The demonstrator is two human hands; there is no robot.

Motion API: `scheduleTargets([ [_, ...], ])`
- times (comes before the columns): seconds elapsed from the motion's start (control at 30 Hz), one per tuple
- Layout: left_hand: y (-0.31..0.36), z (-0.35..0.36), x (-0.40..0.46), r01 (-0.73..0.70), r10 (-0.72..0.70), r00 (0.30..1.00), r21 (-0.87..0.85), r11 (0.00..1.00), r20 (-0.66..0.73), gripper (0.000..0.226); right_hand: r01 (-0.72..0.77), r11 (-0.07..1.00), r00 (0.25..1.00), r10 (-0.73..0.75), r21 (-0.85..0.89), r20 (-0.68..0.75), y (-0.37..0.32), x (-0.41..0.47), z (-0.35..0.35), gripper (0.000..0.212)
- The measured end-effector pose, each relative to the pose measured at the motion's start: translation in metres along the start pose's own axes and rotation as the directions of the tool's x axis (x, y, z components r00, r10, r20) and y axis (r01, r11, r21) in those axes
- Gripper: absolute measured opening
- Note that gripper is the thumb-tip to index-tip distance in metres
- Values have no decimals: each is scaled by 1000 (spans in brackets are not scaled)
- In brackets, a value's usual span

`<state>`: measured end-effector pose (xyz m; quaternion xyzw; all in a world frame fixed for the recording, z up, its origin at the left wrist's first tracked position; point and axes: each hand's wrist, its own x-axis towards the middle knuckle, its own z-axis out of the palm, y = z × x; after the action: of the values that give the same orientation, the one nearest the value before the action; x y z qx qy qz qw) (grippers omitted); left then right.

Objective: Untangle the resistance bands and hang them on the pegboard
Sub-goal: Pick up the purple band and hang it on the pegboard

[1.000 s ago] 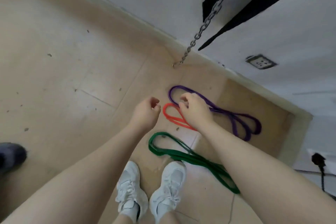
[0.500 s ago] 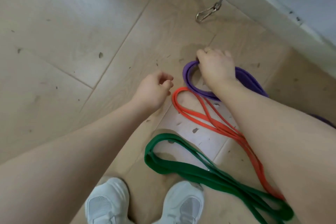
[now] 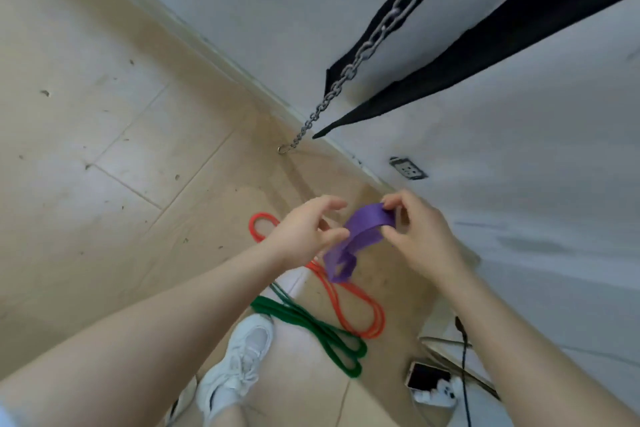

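Right hand (image 3: 420,236) pinches the purple band (image 3: 360,230) at its top bend; left hand (image 3: 306,230) hovers, fingers loosely spread, holding nothing. Light, floppy, stretchy rubber, best held at the loop's end.

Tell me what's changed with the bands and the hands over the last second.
The purple band has come up off the floor: the right hand, which took hold of it down there, now pinches its top, and the left hand has moved in to its side, fingers spread. The orange band and green band still lie on the floor.
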<state>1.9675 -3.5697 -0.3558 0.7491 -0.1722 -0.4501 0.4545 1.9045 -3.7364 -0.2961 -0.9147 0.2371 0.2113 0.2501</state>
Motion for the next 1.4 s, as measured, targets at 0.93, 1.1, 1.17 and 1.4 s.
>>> scheduleTargets([
  [0.93,445,-61,-275,-723,762,639,424,546,109,29,468,780,727,-73,415,-683,-145,-343,-327,19],
  [1.1,480,-17,-282,-750,782,622,319,580,39,28,504,787,697,-127,356,-706,-107,-364,-360,16],
  [1.17,497,-4,-282,-760,804,594,310,570,-24,23,529,776,669,-131,344,-732,-95,-367,-374,16],
  [1.4,550,-7,-280,-812,858,472,279,513,-203,17,681,636,559,-134,362,-818,-99,-355,-429,9],
])
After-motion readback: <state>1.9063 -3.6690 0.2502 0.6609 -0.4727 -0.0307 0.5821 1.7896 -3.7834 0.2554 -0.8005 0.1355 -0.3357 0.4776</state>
